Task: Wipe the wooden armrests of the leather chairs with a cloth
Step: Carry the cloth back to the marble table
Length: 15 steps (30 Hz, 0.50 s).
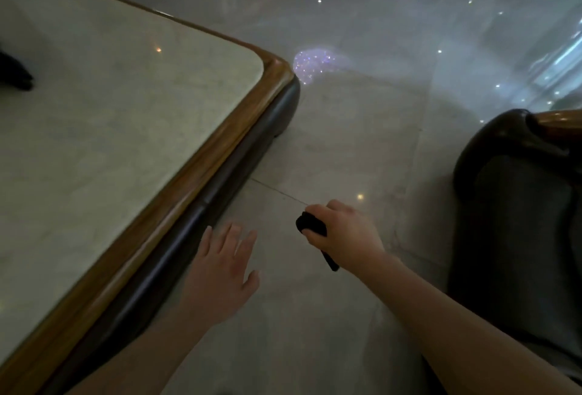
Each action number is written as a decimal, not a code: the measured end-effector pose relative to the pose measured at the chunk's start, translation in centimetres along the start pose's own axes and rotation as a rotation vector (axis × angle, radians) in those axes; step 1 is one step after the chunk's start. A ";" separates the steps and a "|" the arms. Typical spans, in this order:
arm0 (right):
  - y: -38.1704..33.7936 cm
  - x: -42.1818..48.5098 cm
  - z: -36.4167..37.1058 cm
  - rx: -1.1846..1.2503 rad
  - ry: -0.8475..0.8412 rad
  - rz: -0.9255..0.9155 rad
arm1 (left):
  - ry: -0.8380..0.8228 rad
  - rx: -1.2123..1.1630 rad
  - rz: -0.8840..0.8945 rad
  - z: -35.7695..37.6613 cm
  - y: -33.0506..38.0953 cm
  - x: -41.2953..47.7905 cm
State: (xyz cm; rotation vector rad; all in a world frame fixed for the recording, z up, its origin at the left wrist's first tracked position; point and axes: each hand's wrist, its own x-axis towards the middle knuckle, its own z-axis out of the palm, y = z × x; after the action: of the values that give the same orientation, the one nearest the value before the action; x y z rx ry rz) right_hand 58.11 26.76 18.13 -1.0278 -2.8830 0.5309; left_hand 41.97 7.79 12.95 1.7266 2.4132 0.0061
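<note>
My right hand is closed around a bunched black cloth, held over the floor; a dark tail of the cloth hangs below my wrist. My left hand hovers beside it, empty, with its fingers spread. A dark leather chair stands at the right edge of the view. Its glossy wooden armrest shows only as a short brown piece at the far right, well away from both hands.
A low table with a pale stone top and a rounded wooden rim fills the left side. A dark object lies at its left edge. Glossy floor tiles run between table and chair.
</note>
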 end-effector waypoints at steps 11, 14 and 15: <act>-15.1 7.7 5.5 0.000 -0.087 -0.209 | -0.016 0.011 -0.248 -0.1 -14.8 -6.1; -18.0 9.9 6.9 -0.006 -0.131 -0.285 | -0.017 -0.015 -0.327 -0.1 -17.0 -7.1; -18.8 10.8 7.3 -0.012 -0.146 -0.309 | -0.022 -0.015 -0.349 -0.1 -17.7 -7.4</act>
State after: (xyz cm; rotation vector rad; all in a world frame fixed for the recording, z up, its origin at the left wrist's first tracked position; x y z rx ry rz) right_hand 37.21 17.59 16.58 -0.5464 -3.0903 0.5885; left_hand 27.61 -4.93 12.23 1.2704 2.6540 -0.0396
